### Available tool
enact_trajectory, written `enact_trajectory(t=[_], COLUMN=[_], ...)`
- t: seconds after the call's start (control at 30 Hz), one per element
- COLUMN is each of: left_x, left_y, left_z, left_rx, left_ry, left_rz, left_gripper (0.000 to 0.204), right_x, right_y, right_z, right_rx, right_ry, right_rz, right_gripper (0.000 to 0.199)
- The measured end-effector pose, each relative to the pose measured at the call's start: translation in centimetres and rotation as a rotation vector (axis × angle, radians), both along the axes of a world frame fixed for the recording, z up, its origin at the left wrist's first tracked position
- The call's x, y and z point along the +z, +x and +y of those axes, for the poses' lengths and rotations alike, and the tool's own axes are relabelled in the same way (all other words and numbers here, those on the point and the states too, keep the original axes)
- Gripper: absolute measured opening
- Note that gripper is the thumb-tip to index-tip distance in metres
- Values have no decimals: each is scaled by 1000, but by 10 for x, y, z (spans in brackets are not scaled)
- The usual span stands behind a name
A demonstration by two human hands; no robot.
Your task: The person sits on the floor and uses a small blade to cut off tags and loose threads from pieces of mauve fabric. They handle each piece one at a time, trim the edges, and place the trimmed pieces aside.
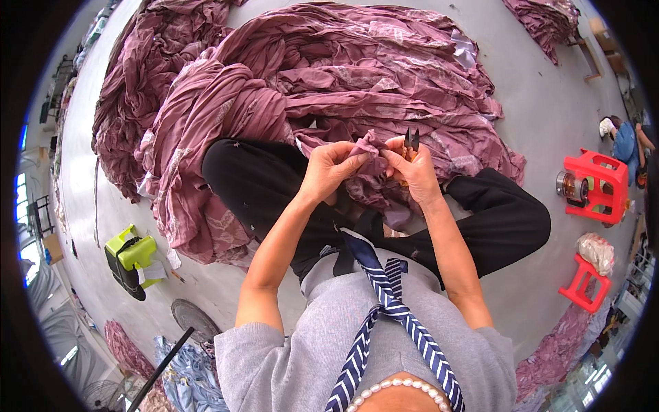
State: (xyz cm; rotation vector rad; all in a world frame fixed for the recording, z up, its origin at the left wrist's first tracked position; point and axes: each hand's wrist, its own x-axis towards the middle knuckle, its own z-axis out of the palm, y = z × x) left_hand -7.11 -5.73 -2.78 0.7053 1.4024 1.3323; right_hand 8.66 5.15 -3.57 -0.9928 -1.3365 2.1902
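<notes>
A large heap of mauve patterned cloth spreads over the floor before me and reaches into my lap. My left hand is closed, its thumb and fingers pinching a gathered edge of this cloth. Facing it across a small gap, my right hand is closed around thread snips. Their dark blades point away from me and stand a little apart. The right thumb and forefinger also come close to the pinched cloth; whether they touch it I cannot tell. Below the hands, a fold of the cloth hangs between my crossed legs.
A green plastic stool with a dark item on it stands at left. To the right are a red stool and a smaller red stool beside a plastic bag. More mauve cloth lies far right. Another person is at the right edge.
</notes>
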Motion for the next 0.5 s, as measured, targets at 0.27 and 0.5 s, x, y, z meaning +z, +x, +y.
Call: enact_trajectory(t=[0.27,0.5], left_x=[0,-3], left_y=[-3,-9], left_z=[2,12], left_rx=[102,47], left_ry=[-80,258], left_rz=[-56,567], left_gripper=[23,12], right_x=[27,19], right_y=[-2,1], right_z=[-7,-4], right_rx=[-118,74], right_ry=[717,344], right_rz=[-51,-22], right_gripper=[12,9])
